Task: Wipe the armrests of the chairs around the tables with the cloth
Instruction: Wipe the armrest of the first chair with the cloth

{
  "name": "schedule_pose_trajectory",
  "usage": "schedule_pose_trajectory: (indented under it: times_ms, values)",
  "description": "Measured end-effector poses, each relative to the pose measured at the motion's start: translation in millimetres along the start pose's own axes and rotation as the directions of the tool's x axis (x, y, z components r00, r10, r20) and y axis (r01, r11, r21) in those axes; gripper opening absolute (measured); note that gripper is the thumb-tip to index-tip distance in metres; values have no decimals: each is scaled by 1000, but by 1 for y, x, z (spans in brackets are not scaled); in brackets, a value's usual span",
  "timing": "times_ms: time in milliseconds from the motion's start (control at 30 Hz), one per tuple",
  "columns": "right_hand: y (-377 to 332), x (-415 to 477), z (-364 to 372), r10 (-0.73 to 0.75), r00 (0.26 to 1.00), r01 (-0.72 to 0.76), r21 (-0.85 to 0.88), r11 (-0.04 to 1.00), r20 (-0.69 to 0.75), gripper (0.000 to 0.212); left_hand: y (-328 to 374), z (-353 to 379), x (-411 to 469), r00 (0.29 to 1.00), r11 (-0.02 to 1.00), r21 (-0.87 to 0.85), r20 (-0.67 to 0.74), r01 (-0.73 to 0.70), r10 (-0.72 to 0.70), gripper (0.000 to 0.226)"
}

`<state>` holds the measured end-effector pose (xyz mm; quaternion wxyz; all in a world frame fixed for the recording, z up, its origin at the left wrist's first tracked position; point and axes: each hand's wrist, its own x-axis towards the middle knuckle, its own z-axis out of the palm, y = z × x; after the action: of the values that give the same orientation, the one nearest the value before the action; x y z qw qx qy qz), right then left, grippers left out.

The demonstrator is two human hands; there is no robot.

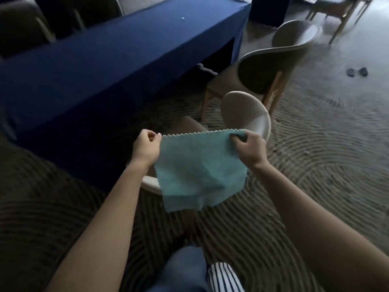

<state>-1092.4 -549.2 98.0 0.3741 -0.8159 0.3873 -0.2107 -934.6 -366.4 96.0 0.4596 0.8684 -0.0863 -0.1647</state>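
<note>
I hold a light teal cloth (197, 171) with zigzag edges stretched out flat in front of me. My left hand (146, 147) pinches its top left corner and my right hand (248, 149) pinches its top right corner. Behind the cloth stands a beige chair (246, 114) with a rounded back and curved armrest; its near armrest (150, 185) shows under the cloth's left edge, and its seat is mostly hidden. A second chair (267, 68) of the same kind stands further back to the right, beside the table.
A long table (94, 66) under a dark blue tablecloth runs along the left. More chairs stand behind it and at the far right (336, 9). The carpet has a wavy pattern. Two small dark objects (356, 72) lie on the floor at right.
</note>
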Motion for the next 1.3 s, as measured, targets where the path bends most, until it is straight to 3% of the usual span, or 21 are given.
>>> schedule_pose_trajectory:
  times_ms: [67, 133, 200, 233, 300, 367, 467, 533, 667, 833, 1033, 1300]
  values:
    - [0, 2, 15, 33, 999, -33, -26, 999, 21, 26, -2, 3, -2, 988, 995, 63, -134, -75, 83, 25]
    - [4, -8, 29, -8, 999, 10, -62, 998, 39, 47, -14, 14, -15, 948, 943, 162, -85, -290, 306, 33]
    - [14, -23, 43, -167, 982, 177, -106, 979, 90, 57, -33, 32, -33, 860, 850, 165, 212, -500, 464, 48]
    - [21, -31, 50, -255, 955, 276, -135, 952, 152, 59, -44, 41, -41, 797, 814, 175, 394, -554, 457, 58]
    - [33, -44, 56, -324, 884, 402, -193, 895, 338, 63, -62, 56, -53, 682, 724, 301, 663, -621, 309, 76]
    - [44, -47, 55, -320, 789, 508, -266, 819, 524, 77, -70, 67, -58, 610, 568, 409, 761, -715, 219, 84]
    - [63, -43, 45, -322, 626, 732, -393, 557, 710, 80, -84, 74, -54, 566, 402, 420, 729, -814, 384, 73]
    - [69, -41, 47, -297, 603, 775, -455, 439, 741, 74, -97, 74, -45, 536, 375, 390, 689, -841, 487, 61]
    - [62, -46, 67, -366, 617, 774, -454, 441, 697, 78, -118, 70, -34, 432, 294, 318, 612, -901, 663, 63]
    - [49, -63, 98, -468, 592, 801, -415, 431, 656, 59, -144, 48, -16, 345, 187, 308, 614, -933, 710, 44]
    - [24, -71, 146, -359, 630, 752, -426, 503, 688, 50, -169, 14, 17, 288, 149, 260, 658, -954, 696, 39]
    - [-9, -80, 202, -175, 719, 629, -522, 577, 673, 45, -181, -22, 61, 247, 205, 149, 739, -967, 627, 37]
